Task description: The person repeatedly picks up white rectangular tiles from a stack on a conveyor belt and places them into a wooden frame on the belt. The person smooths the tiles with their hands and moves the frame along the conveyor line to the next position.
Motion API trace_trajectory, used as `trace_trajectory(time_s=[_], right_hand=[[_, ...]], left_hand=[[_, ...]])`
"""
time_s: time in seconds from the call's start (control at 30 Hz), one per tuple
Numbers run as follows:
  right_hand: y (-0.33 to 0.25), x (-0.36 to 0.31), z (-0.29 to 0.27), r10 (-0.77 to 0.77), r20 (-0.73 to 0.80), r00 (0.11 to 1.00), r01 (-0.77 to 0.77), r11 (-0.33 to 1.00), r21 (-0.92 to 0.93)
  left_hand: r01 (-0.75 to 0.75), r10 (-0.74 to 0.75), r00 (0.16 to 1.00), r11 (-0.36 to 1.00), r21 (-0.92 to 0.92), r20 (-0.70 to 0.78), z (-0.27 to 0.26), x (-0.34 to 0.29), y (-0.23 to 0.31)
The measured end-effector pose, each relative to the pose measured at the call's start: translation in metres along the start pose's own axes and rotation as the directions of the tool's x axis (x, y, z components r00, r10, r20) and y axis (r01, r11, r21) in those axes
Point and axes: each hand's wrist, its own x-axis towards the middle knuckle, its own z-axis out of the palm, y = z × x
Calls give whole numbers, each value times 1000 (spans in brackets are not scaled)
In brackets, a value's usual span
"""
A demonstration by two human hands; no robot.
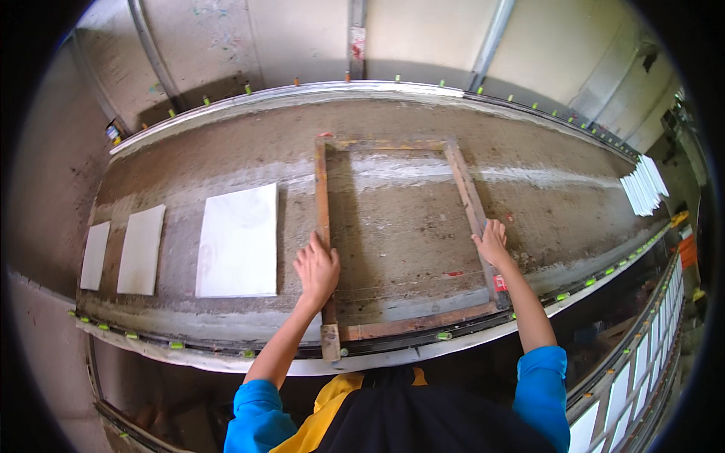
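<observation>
A large rectangular wooden frame, worn and stained, is in front of me over the long table. The brown tabletop shows through its middle; whether a fine mesh is stretched across it, I cannot tell. My left hand grips the frame's left bar, fingers curled over its outer edge. On the right bar, my right hand holds on with bent fingers. The frame's near end reaches the table's front rail, and a short block sticks out at its near left corner. To the left of my left hand lies a white sheet.
Two more white sheets, one beside the other, lie farther left. White pieces are lined up at the table's far right end. Small green clips dot the front rail and back rail. A rack with white panels stands lower right.
</observation>
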Motion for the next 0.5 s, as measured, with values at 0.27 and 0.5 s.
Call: trace_trajectory(time_s=[0.27,0.5], right_hand=[[26,-55,-69,-42,194,980,-27,940,339],[155,-154,-128,392,-494,776,35,756,654]], left_hand=[[-459,508,847,847,267,-158,7,-3,91],[-915,915,402,403,3,-26,117,-57,295]])
